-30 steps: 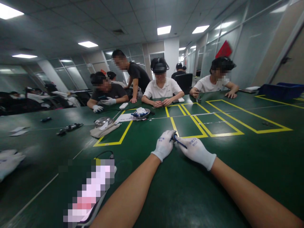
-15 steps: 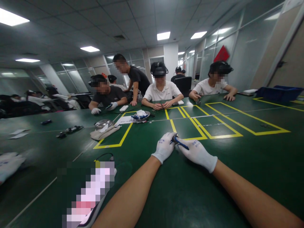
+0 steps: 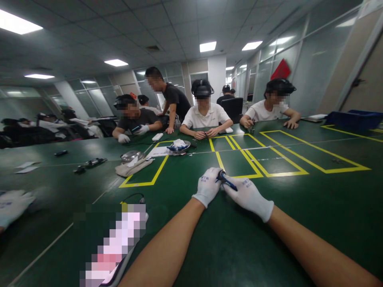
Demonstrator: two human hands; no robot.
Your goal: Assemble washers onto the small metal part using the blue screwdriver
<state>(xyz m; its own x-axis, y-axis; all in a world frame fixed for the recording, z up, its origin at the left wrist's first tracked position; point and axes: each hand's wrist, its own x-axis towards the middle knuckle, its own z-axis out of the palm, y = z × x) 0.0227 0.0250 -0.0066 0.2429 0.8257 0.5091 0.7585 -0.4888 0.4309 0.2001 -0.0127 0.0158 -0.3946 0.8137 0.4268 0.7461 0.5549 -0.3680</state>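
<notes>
Both my hands wear white gloves and meet over the green table (image 3: 269, 239) near a yellow tape line. My left hand (image 3: 208, 186) is closed around a small dark part (image 3: 221, 174) held between the two hands. My right hand (image 3: 248, 195) pinches a thin blue tool (image 3: 229, 183) whose tip rests at that dark part. Both forearms stretch out bare across the table.
A pixelated object (image 3: 112, 247) lies near my left elbow with a black cable (image 3: 131, 196) behind it. A metal bowl on cloth (image 3: 131, 160), papers and gloves (image 3: 176, 145) sit farther off. Several people work across the table. A blue bin (image 3: 354, 117) stands far right.
My hands have stayed together on the dark part and blue tool. The view has tilted up slightly, so everything sits a little lower in the picture.
</notes>
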